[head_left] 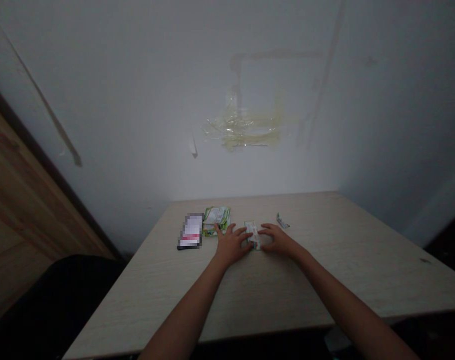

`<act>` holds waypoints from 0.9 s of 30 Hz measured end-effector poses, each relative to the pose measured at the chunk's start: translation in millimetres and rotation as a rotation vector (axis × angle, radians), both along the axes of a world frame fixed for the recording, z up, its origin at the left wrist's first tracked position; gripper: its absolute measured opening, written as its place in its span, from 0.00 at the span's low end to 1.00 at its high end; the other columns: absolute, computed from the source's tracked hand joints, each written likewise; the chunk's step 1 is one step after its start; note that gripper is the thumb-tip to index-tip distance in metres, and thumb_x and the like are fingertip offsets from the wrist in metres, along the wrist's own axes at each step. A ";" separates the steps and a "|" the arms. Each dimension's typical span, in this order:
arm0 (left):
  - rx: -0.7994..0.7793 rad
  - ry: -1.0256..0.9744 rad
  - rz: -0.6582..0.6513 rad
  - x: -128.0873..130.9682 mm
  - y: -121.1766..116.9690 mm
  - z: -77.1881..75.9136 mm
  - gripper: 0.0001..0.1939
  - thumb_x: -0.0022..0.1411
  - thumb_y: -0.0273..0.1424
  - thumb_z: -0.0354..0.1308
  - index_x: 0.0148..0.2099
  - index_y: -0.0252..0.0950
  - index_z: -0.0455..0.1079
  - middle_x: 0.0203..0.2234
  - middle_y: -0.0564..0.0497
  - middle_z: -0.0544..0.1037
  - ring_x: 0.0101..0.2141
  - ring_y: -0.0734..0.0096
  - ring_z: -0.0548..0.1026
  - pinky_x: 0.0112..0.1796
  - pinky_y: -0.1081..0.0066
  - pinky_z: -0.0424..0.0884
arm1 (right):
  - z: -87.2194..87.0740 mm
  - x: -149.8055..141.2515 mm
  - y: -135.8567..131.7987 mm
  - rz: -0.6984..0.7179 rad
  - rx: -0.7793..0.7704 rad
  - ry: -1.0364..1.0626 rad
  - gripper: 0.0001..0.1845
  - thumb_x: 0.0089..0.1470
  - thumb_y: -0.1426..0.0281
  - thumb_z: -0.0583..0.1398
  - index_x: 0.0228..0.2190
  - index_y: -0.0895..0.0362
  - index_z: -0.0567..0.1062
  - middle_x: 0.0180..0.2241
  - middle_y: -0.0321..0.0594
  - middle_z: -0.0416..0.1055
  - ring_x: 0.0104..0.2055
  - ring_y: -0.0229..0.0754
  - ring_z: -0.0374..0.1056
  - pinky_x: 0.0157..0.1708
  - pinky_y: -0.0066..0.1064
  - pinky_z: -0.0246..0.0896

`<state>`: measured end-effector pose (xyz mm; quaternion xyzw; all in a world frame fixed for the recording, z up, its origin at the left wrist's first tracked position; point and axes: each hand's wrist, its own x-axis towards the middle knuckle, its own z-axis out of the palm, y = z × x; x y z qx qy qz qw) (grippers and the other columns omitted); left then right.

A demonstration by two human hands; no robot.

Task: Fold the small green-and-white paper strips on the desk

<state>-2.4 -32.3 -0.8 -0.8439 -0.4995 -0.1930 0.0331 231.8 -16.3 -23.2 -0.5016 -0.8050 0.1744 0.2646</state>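
A small white-and-green packet (253, 235) lies on the pale wood-grain table (325, 265), pinched from both sides. The fingers of my left hand (232, 245) touch its left side, and those of my right hand (280, 241) touch its right side. Just beyond my left hand is a stack of green-and-white packets (216, 220). A black phone (190, 231) with a pixelated screen lies to the left of that stack. A small crumpled foil wrapper (282, 220) lies beyond my right hand.
The table's far edge meets a white wall (137, 125) marked with old tape residue (242, 127). A wooden panel (24, 200) stands at the left, with a dark object (58, 295) low beside the table's left edge.
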 end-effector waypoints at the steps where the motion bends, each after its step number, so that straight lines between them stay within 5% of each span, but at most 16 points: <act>1: 0.001 -0.002 -0.003 0.1 -0.4 0.6 0.18 0.62 0.51 0.52 0.54 0.63 0.69 0.56 0.59 0.73 0.61 0.46 0.60 0.56 0.27 0.25 | -0.1 0.2 -0.1 0.005 -0.003 -0.003 0.31 0.42 0.64 0.70 0.50 0.55 0.76 0.60 0.52 0.62 0.63 0.53 0.57 0.63 0.47 0.50; 7: 0.008 -0.022 -0.016 0.3 -0.5 0.9 0.18 0.63 0.51 0.52 0.54 0.61 0.70 0.56 0.58 0.73 0.61 0.46 0.60 0.56 0.27 0.23 | -5.3 3.0 0.7 0.030 0.032 0.007 0.33 0.39 0.65 0.71 0.50 0.55 0.76 0.60 0.53 0.62 0.62 0.55 0.58 0.62 0.50 0.51; 18: 0.035 -0.022 0.000 -3.6 6.2 -7.8 0.19 0.64 0.51 0.51 0.55 0.61 0.69 0.57 0.57 0.72 0.61 0.46 0.60 0.54 0.25 0.21 | -6.0 -5.9 -4.6 0.182 0.271 0.094 0.15 0.50 0.70 0.65 0.43 0.51 0.79 0.49 0.44 0.75 0.55 0.50 0.68 0.57 0.48 0.60; 27: 0.049 -0.050 -0.041 -3.2 7.2 -4.0 0.15 0.60 0.47 0.58 0.48 0.54 0.75 0.54 0.52 0.74 0.60 0.50 0.61 0.60 0.31 0.28 | -2.8 -11.4 -5.7 0.193 0.251 0.114 0.12 0.54 0.72 0.62 0.41 0.52 0.80 0.47 0.44 0.76 0.50 0.45 0.70 0.53 0.41 0.64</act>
